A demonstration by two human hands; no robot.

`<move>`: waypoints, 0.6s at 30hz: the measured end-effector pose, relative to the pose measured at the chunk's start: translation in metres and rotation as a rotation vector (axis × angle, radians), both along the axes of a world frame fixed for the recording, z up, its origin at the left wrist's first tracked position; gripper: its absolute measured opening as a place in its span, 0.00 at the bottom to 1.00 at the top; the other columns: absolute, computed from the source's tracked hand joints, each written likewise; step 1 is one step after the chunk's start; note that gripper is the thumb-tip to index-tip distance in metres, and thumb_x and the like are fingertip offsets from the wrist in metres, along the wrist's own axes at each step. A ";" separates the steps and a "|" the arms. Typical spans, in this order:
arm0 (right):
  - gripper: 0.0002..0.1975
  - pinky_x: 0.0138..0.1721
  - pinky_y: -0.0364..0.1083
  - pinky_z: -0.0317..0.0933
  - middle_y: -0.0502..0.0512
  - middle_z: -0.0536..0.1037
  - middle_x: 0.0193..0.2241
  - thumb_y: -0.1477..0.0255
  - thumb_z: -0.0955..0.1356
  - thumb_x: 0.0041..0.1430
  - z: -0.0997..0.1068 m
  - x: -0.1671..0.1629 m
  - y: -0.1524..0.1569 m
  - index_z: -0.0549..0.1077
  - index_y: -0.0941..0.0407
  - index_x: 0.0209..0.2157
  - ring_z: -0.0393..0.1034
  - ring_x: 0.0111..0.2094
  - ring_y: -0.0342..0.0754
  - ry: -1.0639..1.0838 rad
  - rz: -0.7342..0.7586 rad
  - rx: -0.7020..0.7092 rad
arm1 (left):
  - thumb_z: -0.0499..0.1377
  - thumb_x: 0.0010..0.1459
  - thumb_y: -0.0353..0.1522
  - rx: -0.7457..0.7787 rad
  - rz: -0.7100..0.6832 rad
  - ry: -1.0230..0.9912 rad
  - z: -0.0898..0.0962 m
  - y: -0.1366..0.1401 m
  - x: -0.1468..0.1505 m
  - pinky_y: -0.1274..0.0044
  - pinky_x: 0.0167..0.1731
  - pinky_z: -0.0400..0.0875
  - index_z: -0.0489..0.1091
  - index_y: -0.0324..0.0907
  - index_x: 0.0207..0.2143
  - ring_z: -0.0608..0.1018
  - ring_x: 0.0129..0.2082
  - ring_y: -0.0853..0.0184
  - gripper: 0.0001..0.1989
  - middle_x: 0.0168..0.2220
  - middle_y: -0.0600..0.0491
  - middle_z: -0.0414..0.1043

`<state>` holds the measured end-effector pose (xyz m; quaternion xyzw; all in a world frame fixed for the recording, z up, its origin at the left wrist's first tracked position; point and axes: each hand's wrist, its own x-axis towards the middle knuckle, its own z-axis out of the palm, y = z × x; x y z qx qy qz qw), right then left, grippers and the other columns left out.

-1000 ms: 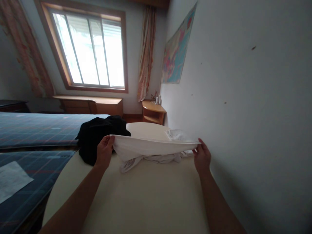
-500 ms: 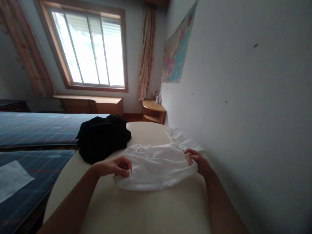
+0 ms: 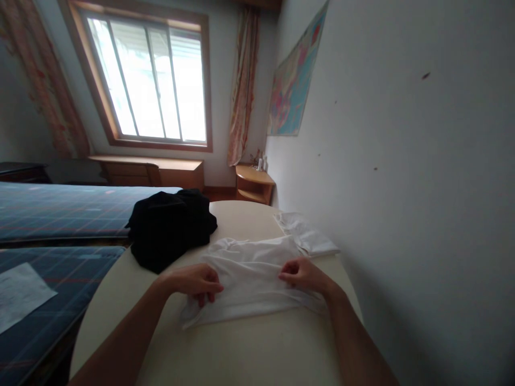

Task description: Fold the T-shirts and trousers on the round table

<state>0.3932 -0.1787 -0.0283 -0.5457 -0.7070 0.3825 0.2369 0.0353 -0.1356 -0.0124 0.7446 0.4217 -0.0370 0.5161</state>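
A thin white garment [image 3: 249, 284], creased and of a kind I cannot make out, lies spread on the round cream table [image 3: 241, 354]. My left hand [image 3: 197, 281] is over its left part, fingers loosely bent and apart, with no cloth visibly gripped. On the right part, my right hand [image 3: 301, 274] has thumb and fingertips pinched together at the fabric. Behind that hand is a second white cloth [image 3: 308, 236], folded and crumpled near the table's right edge. A heap of black cloth [image 3: 169, 228] sits at the back left, close to my left hand.
The white wall [image 3: 402, 225] runs close along the table's right side. To the left are blue plaid mattresses [image 3: 80, 214], with a sheet of paper [image 3: 24, 295] on the nearer one. A wooden corner shelf [image 3: 255, 179] and a desk [image 3: 173, 169] stand beyond.
The garment's front edge has dropped flatter onto the table. My right hand has left its right edge and moved inward; my left hand has shifted slightly right and loosened from the cloth.
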 end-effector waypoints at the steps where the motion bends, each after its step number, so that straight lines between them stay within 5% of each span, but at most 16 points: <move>1: 0.19 0.26 0.40 0.57 0.51 0.77 0.22 0.56 0.72 0.50 0.002 -0.009 -0.002 0.79 0.59 0.31 0.65 0.23 0.42 -0.054 0.028 0.017 | 0.61 0.50 0.52 0.062 -0.010 0.001 -0.002 0.000 0.003 0.80 0.22 0.64 0.74 0.41 0.31 0.76 0.22 0.68 0.23 0.31 0.51 0.78; 7: 0.17 0.32 0.41 0.61 0.51 0.80 0.29 0.62 0.76 0.43 0.004 -0.036 -0.008 0.80 0.56 0.35 0.70 0.29 0.45 -0.274 0.115 0.077 | 0.66 0.46 0.42 0.548 -0.048 0.062 -0.002 -0.012 0.020 0.78 0.28 0.62 0.75 0.44 0.32 0.75 0.29 0.66 0.14 0.31 0.55 0.77; 18: 0.07 0.26 0.39 0.56 0.48 0.75 0.23 0.74 0.71 0.43 0.013 -0.038 -0.018 0.80 0.57 0.28 0.65 0.25 0.42 -0.278 0.159 -0.082 | 0.67 0.42 0.34 0.446 -0.109 0.137 0.000 -0.021 0.026 0.80 0.27 0.61 0.78 0.46 0.34 0.74 0.29 0.68 0.12 0.30 0.58 0.77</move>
